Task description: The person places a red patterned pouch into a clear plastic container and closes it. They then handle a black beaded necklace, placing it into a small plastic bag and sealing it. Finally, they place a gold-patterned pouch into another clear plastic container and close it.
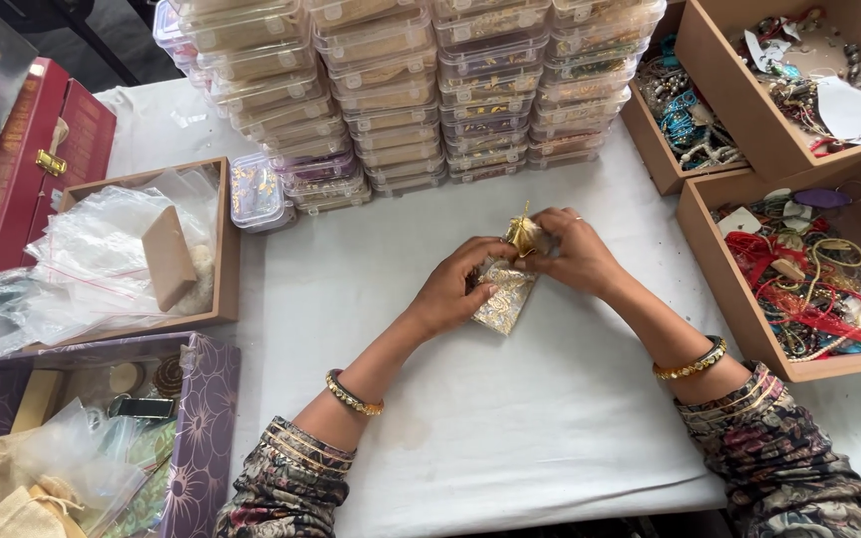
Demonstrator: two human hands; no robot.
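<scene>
Our left hand (pixel 453 284) and right hand (pixel 572 251) are together over the middle of the surface (pixel 510 428), both pinched on a small gold drawstring pouch (pixel 503 297). The pouch rests with its lower end on the white cloth while its gathered neck (pixel 522 235) is lifted slightly between our fingertips; the left hand grips the upper body, the right closes on the neck and its gold cord.

We judge the pouch very light and soft: a thin, shimmery fabric with a woven pattern, limp enough to crumple under the fingers. It looks a little slick, so the bunched neck, where the fabric is thickest and the cord gives purchase, is the surest place to hold. What it contains we cannot tell.

Beyond our hands stand stacks of clear plastic boxes (pixel 421 90), hard and smooth, with snap lids. To the right, open wooden trays (pixel 719 289) hold tangled bracelets, beads and red threads (pixel 819 289). On the left, another wooden tray (pixel 223 249) carries crinkly clear zip bags (pixel 102 249) and a tan card (pixel 167 257). A purple patterned gift box (pixel 201 418) sits at the near left corner, and a red case with a brass clasp (pixel 22 159) lies farther back. Gold bangles (pixel 690 361) ring both our wrists.
</scene>
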